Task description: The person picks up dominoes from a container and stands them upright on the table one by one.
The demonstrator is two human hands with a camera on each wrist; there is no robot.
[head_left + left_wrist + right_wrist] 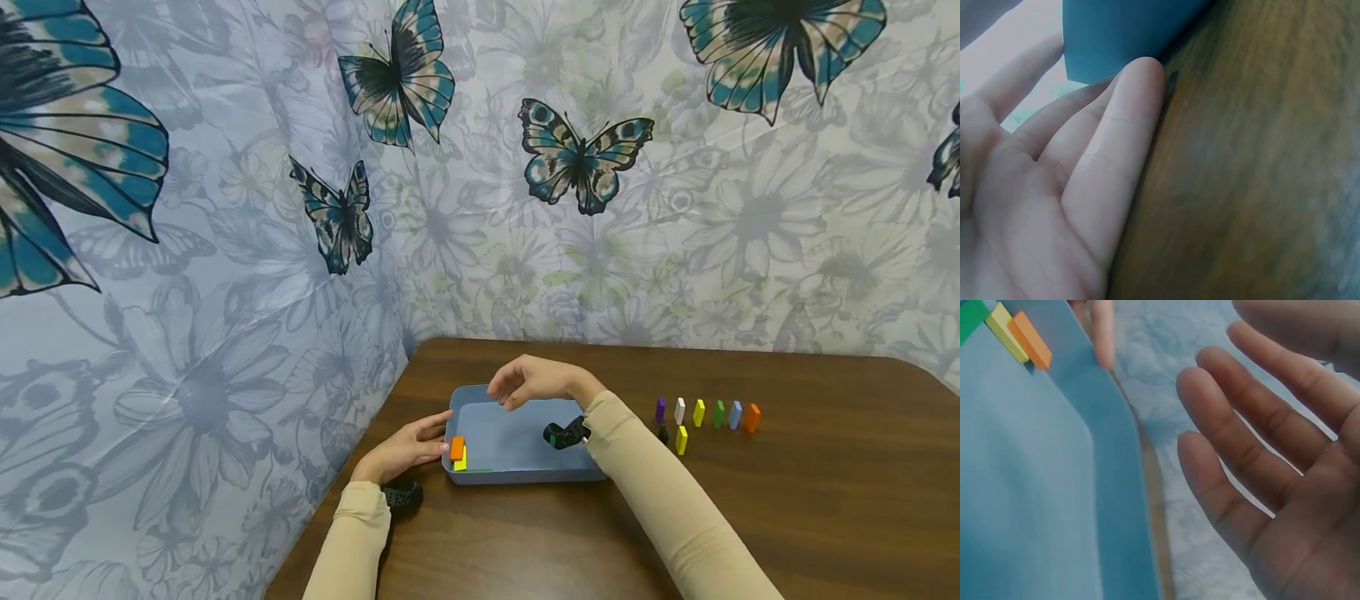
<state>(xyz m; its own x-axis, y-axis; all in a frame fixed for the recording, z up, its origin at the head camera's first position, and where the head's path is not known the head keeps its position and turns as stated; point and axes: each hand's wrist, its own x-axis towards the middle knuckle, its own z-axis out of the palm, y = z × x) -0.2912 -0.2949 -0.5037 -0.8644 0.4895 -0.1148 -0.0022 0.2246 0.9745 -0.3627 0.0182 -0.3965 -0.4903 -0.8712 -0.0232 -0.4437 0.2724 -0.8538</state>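
Observation:
A blue-grey tray (525,442) stands near the table's left end. My left hand (408,450) lies along its left side with fairly straight fingers, their tips at the wall; the left wrist view shows the thumb (1138,100) by a tray corner (1110,37). Over the back left part of the tray hovers my right hand (543,379), fingers loosely bent and spread, holding nothing. Inside the tray's near left corner an orange block (457,447) leans by a yellow block (461,462). A green block (971,317) beside them shows in the right wrist view.
Right of the tray, small upright blocks stand in a row, from a purple block (661,409) to an orange one (752,418). Nearer stand a yellow block (681,440) and a black block (663,434). Butterfly-patterned wall covering (480,275) borders the wooden table (825,500).

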